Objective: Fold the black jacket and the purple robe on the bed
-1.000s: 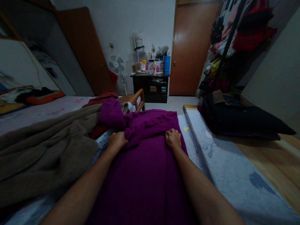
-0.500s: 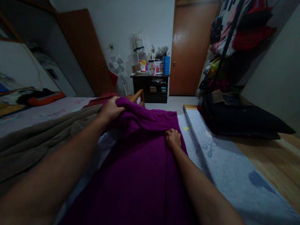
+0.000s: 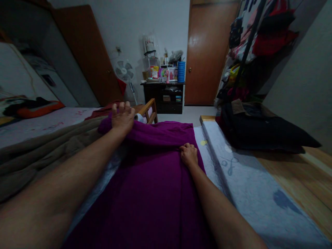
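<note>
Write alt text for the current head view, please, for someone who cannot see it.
A person's spread left hand rests on the far left of a purple cloth, and the right hand holds it near its right edge. Brown fabric lies to the left, a dark pile to the right.

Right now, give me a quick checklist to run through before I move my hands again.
1. Right hand on the purple cloth: ok, fingers curled at its right side.
2. Left hand gripping the cloth: cannot tell; fingers are spread, thumb hidden.
3. Cloth smooth: not ok, far end bunched in folds.
4. Brown fleece clear of the cloth: cannot tell, left arm covers part.
5. Black clothing pile clear: ok, light patterned bedding lies between.
</note>
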The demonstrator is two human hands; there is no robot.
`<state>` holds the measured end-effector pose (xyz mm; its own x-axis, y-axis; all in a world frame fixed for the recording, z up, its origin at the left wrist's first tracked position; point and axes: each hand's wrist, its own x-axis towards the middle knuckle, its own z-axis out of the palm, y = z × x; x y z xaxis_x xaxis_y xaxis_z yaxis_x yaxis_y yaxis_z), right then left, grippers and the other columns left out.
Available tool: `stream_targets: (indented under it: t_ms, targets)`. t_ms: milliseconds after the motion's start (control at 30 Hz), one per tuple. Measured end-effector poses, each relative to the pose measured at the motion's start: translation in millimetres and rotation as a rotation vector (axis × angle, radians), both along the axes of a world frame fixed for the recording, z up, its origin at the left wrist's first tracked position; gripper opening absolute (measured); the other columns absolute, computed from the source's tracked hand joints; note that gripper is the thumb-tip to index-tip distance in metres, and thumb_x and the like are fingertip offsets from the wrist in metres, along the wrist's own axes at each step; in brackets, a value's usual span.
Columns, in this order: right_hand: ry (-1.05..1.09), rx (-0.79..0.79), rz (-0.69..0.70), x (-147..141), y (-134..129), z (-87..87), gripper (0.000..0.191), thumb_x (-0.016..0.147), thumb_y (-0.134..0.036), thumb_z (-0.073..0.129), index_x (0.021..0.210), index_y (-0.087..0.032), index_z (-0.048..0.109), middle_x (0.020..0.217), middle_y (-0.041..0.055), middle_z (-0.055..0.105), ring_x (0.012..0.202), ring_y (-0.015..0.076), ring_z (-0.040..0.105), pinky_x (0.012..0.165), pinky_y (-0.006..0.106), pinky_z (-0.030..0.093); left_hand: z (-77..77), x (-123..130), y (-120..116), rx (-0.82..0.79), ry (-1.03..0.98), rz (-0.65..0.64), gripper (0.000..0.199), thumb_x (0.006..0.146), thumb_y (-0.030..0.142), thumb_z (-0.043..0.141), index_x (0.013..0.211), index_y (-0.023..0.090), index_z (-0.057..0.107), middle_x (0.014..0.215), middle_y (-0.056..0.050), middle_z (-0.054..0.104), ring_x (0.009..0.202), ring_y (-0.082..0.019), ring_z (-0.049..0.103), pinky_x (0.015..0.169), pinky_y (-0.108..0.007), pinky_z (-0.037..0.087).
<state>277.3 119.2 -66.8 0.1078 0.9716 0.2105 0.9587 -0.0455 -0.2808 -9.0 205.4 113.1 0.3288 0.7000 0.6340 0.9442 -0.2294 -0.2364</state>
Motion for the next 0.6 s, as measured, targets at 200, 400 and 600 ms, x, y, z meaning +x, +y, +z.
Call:
stream_targets:
  t_ms: [200,400,600]
  targets:
    - [0.042,0.009,-0.01,2,2,-2.7,0.031,0.092,-0.027,0.046,0.115,-0.031,0.066,0.114,0.0042,0.06,0.104,0.0217,0.046,0.085,0.033,0.032,-79.1,113,-48,-0.455,0.25,-0.514,0.016,0.085,0.017,0.054,0.093,0.022,0.067,0.09,-0.004,0.065,0.085,-0.018,0.057,0.076,-0.03,0.043]
    - [0.047,0.0,-0.036,2,4,-4.0,0.031,0.088,-0.02,0.047,0.111,-0.029,0.066,0.114,0.0042,0.06,0.105,0.0217,0.046,0.085,0.032,0.032,-153.4,121,-46,-0.48,0.176,-0.437,0.034,0.091,0.019,0.045,0.124,0.022,0.056,0.11,-0.01,0.062,0.103,-0.023,0.055,0.087,-0.038,0.042]
    - [0.105,0.012,-0.041,3,1,0.5,0.027,0.09,-0.018,0.041,0.105,-0.027,0.063,0.11,0.0038,0.061,0.102,0.0208,0.047,0.084,0.032,0.031,-160.3,105,-22,-0.564,0.143,-0.302,0.041,0.09,0.016,0.045,0.129,0.027,0.054,0.128,-0.012,0.057,0.125,-0.029,0.046,0.1,-0.048,0.034]
